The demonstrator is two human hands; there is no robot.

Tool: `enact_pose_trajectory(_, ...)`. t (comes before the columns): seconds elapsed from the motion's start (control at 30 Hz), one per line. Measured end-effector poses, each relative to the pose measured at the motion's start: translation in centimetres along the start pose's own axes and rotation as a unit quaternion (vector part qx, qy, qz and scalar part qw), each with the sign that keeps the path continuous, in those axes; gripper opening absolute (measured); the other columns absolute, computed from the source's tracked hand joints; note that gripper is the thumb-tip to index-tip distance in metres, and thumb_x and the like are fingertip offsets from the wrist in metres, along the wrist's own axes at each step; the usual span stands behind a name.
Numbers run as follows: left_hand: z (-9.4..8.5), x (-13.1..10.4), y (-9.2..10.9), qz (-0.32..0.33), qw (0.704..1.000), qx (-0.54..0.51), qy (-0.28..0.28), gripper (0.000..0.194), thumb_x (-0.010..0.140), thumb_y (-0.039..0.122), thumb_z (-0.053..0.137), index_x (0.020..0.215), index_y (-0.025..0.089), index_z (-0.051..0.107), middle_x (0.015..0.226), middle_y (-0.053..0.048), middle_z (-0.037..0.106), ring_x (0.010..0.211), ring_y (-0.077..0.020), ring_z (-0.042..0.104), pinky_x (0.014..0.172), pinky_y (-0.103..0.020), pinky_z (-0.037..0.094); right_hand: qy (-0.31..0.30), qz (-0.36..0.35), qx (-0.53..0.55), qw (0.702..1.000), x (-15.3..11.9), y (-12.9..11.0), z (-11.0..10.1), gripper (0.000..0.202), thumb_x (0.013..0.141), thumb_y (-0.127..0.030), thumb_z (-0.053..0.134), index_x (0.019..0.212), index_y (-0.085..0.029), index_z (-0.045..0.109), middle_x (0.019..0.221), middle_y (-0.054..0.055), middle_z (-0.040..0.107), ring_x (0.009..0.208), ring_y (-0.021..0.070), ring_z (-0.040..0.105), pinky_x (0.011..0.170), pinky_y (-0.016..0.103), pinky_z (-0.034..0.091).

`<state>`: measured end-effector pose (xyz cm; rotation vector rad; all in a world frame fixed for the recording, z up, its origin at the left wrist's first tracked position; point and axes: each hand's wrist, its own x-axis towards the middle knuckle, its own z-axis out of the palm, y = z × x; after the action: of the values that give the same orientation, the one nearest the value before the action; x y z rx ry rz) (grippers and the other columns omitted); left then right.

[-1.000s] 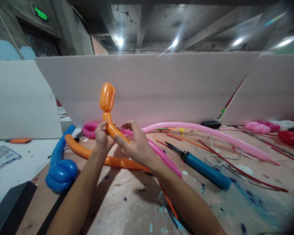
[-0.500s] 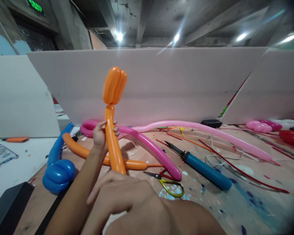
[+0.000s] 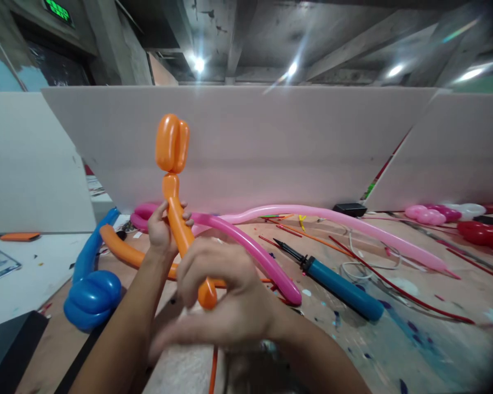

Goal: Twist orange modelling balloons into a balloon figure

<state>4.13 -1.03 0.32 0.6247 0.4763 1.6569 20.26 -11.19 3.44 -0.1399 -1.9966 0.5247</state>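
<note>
Your left hand [image 3: 161, 232] closed around the stem of an orange balloon [image 3: 179, 232], thumb on one side, fingertips showing on the other. Balloon held tilted, running from above that hand down to your right hand [image 3: 234, 293]. Over the left hand: a pinched neck, then two fat lobes side by side.

Right hand blurred, just below the left and apart from it; fingers curled over the balloon's lower stretch, thumb spread beneath. Cannot tell whether it grips. Rounded orange end visible between its fingers and thumb; thin orange tail below.

Left of your left hand: a second orange balloon [image 3: 125, 249] lying on the table, and nearer you a blue balloon [image 3: 92, 301] with bunched lobes. Beyond your right hand: a magenta balloon [image 3: 252, 251], then a long pink balloon [image 3: 332, 214]. Right of your right hand: a blue pump [image 3: 340, 287], nozzle angled away from you. A white panel [image 3: 246, 142] stands beyond both hands.
</note>
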Motion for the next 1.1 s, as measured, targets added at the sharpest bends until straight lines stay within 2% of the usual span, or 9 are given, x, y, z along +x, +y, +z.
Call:
enact_pose_trajectory(0.07,0.2,-0.1,0.0,0.002,1.000,0.015,0.008,0.029,0.088,0.035,0.044,0.082,0.011,0.060,0.063,-0.005,0.056,0.052,-0.0123,0.055,0.049,-0.023,0.047,0.118,0.022,-0.051,0.991,0.6,1.4,-0.3,0.021,0.082,-0.032,0.067,0.070,-0.020,0.054,0.073,0.000,0.061,0.072,0.0125,0.059,0.076,0.028,0.050)
enact_pose_trajectory(0.13,0.3,-0.2,0.0,0.023,0.999,0.029,0.009,0.033,0.090,0.038,0.043,0.081,0.011,0.060,0.061,-0.004,0.056,0.051,-0.0127,0.055,0.050,-0.023,0.048,0.147,0.065,-0.091,0.983,0.8,2.9,-0.9,0.013,0.081,-0.029,0.066,0.084,-0.020,0.058,0.087,0.003,0.064,0.084,0.0151,0.060,0.080,0.032,0.050)
enact_pose_trajectory(0.2,0.5,-0.3,0.0,0.044,0.998,0.032,0.010,0.033,0.090,0.040,0.044,0.082,0.012,0.060,0.062,-0.003,0.057,0.051,-0.0124,0.055,0.050,-0.023,0.048,0.114,0.134,-0.111,0.978,0.7,4.3,-1.6,0.030,0.080,-0.035,0.066,0.104,-0.020,0.057,0.104,0.006,0.063,0.097,0.0184,0.060,0.086,0.036,0.050)
enact_pose_trajectory(0.3,0.7,-0.6,0.2,0.056,0.998,0.032,0.014,0.031,0.088,0.042,0.045,0.083,0.014,0.059,0.064,-0.003,0.057,0.052,-0.0128,0.056,0.052,-0.024,0.049,0.001,0.231,-0.108,0.967,0.4,5.3,-2.2,0.061,0.078,-0.045,0.067,0.129,-0.021,0.045,0.125,0.012,0.056,0.112,0.0243,0.057,0.092,0.041,0.048)
enact_pose_trajectory(0.4,0.9,-1.0,0.3,0.072,0.997,0.029,0.004,0.031,0.086,0.043,0.046,0.080,0.016,0.058,0.064,-0.002,0.056,0.052,-0.0128,0.056,0.052,-0.025,0.048,-0.124,0.266,-0.087,0.952,0.3,5.3,-2.3,0.076,0.076,-0.049,0.068,0.140,-0.022,0.035,0.127,0.013,0.057,0.110,0.0276,0.059,0.090,0.043,0.048)
enact_pose_trajectory(0.5,1.3,-1.3,0.4,0.100,0.995,0.018,-0.014,0.026,0.082,0.042,0.051,0.077,0.017,0.058,0.065,-0.001,0.057,0.051,-0.0124,0.055,0.050,-0.025,0.047,-0.191,0.273,-0.096,0.938,0.4,5.2,-2.1,0.090,0.074,-0.052,0.068,0.147,-0.022,0.024,0.121,0.013,0.061,0.101,0.0298,0.062,0.084,0.044,0.049)
enact_pose_trajectory(0.67,1.8,-1.7,0.1,0.155,0.988,0.020,-0.014,0.020,0.079,0.039,0.054,0.078,0.019,0.058,0.071,-0.001,0.059,0.052,-0.0119,0.055,0.050,-0.025,0.046,-0.215,0.305,-0.127,0.919,0.1,5.8,-2.0,0.093,0.074,-0.051,0.067,0.149,-0.020,0.021,0.112,0.013,0.065,0.090,0.0293,0.065,0.074,0.039,0.049)
enact_pose_trajectory(1.0,2.0,-1.8,0.1,0.152,0.988,0.032,0.007,0.023,0.079,0.039,0.054,0.077,0.016,0.059,0.067,-0.001,0.058,0.053,-0.0115,0.055,0.051,-0.024,0.047,-0.250,0.308,-0.112,0.911,0.2,6.7,-2.0,0.096,0.078,-0.053,0.061,0.150,-0.014,0.011,0.092,0.010,0.066,0.071,0.0236,0.064,0.064,0.035,0.050)
enact_pose_trajectory(1.1,1.9,-1.8,0.1,0.158,0.987,0.040,0.008,0.022,0.078,0.040,0.056,0.077,0.018,0.057,0.065,0.000,0.058,0.053,-0.0114,0.055,0.052,-0.023,0.047,-0.262,0.319,-0.109,0.904,0.0,7.5,-1.6,0.098,0.080,-0.054,0.059,0.151,-0.014,0.005,0.095,0.011,0.066,0.076,0.0254,0.066,0.066,0.036,0.051)
